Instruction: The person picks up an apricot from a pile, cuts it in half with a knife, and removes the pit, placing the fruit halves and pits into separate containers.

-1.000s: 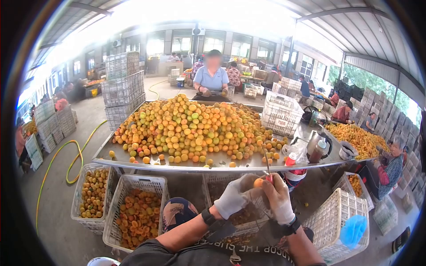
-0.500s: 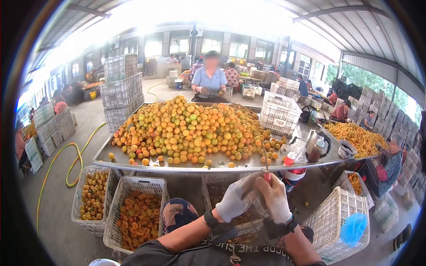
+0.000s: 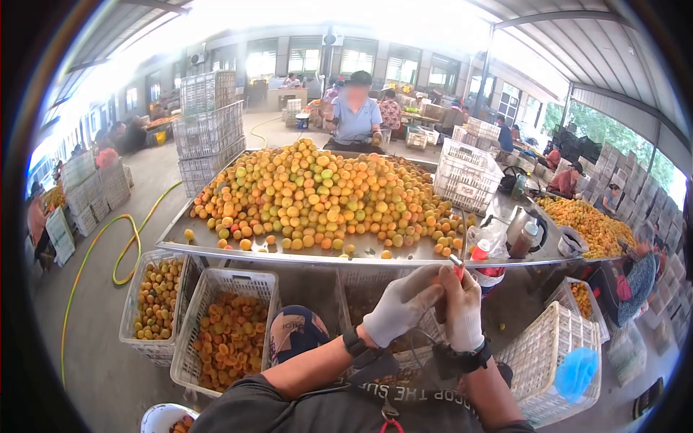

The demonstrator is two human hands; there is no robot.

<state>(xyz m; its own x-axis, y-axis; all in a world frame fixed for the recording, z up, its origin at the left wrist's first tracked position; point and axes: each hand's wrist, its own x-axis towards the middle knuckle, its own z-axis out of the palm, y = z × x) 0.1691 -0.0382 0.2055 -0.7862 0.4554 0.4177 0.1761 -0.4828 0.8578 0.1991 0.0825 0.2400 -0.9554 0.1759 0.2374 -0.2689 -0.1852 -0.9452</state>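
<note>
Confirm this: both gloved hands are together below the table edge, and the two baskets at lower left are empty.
Not quite. The head view shows the left hand and right hand together below the table, but both baskets hold apricots.

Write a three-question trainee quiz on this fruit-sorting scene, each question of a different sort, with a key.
1. True or false: the left hand and right hand are both gloved.
2. Multiple choice: the heap of fruit lies on A) the floor, B) a metal table, C) a cart.
3. Fill in: the basket left of the knee holds fruit cut into ____.

Key:
1. True; both wear pale gloves, held together below the table edge, with a red-handled tool in the right.
2. B.
3. Halves.
</note>
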